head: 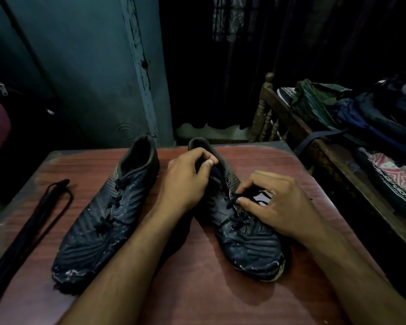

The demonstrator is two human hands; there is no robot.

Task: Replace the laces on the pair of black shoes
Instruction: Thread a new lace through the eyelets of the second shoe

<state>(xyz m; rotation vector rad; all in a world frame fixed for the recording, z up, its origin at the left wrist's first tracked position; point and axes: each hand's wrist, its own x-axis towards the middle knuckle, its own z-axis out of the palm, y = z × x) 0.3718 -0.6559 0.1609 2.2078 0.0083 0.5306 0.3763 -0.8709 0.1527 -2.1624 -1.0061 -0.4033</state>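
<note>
Two worn black shoes lie on a reddish wooden table (197, 289), toes toward me. The left shoe (103, 221) lies untouched with its black lace threaded. My left hand (188, 179) grips the collar and tongue of the right shoe (249, 242) near its opening. My right hand (274, 207) pinches the black lace (234, 202) at the upper eyelets of that shoe. A bundle of spare black laces (40, 221) lies stretched along the table's left side.
A teal wall and a dark curtain stand behind the table. To the right is a wooden bed frame (291, 118) piled with clothes and patterned cloth. A dark bag with zips and a maroon object sit at the far left.
</note>
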